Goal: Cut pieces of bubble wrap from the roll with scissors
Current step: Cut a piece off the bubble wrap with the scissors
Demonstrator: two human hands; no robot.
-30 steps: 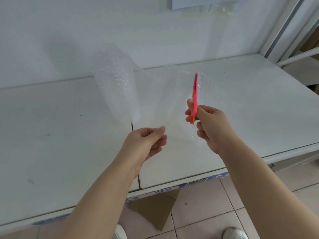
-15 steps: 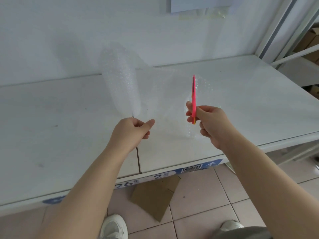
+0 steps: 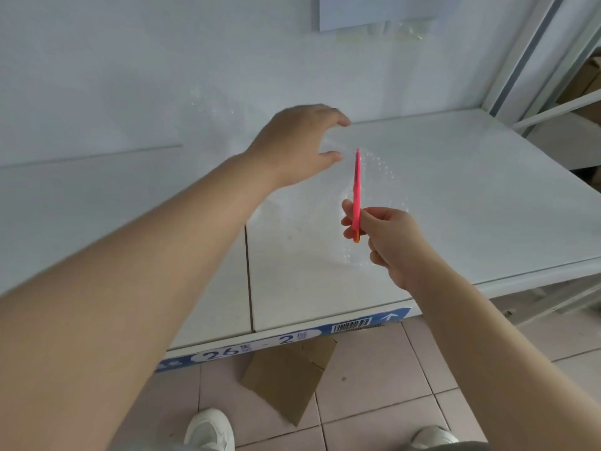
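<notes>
Tension first, I judge: left hand point(image 3: 292, 144), fingers spread and holding nothing above the bubble wrap point(image 3: 382, 169) on the tabletop point(image 3: 471, 206), should pinch the sheet taut before cutting. Pink scissors point(image 3: 357, 187), handles gripped in right hand point(image 3: 390, 245), stand edge-on, long axis pointing up-and-away toward the wall point(image 3: 162, 60).

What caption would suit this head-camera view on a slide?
Left hand reaches over clear bubble wrap at a white table while the right hand grips pink scissors.
</notes>
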